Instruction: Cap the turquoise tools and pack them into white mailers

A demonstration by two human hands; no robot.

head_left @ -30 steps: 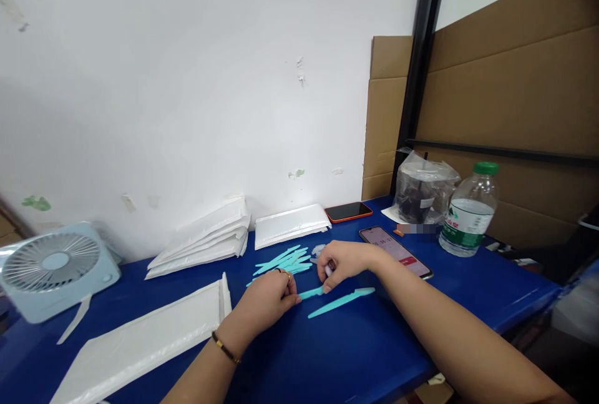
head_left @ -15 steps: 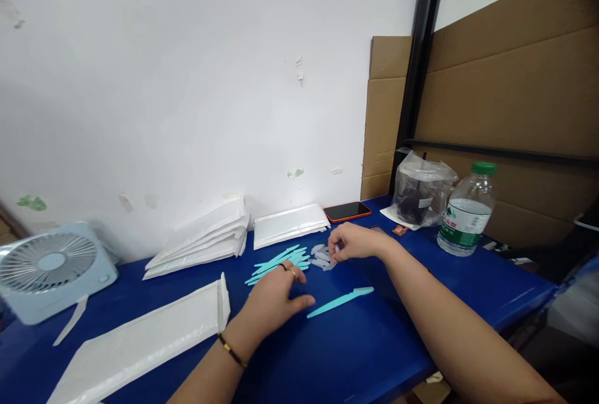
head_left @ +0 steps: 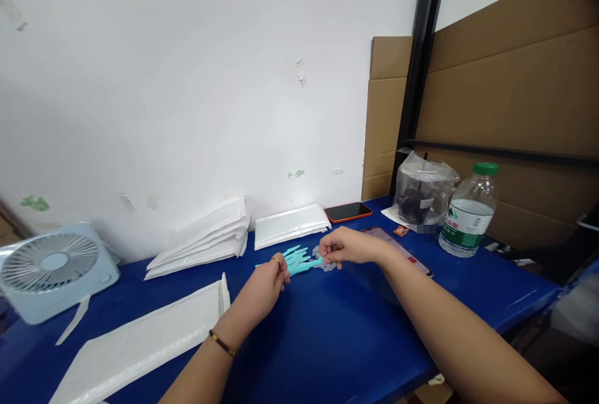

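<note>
A turquoise eyebrow razor is held level between my two hands, just above the table. My left hand is closed around its handle end. At the head end, the fingers of my right hand are pinched together; they hide the small translucent cap they took from the pile. Behind and beneath, a loose pile of turquoise eyebrow razors lies on the blue table. Several small translucent caps lie right of that pile, partly covered by my right hand.
White padded envelopes lie singly, in a stack and by the wall. A fan stands left. Right are an orange-edged phone, another phone under my forearm, a bagged cup and a water bottle.
The single razor that lay on the table in front is now up between my hands. My left hand has closed on it, and my right hand has brought its pinched fingers to the razor's head.
</note>
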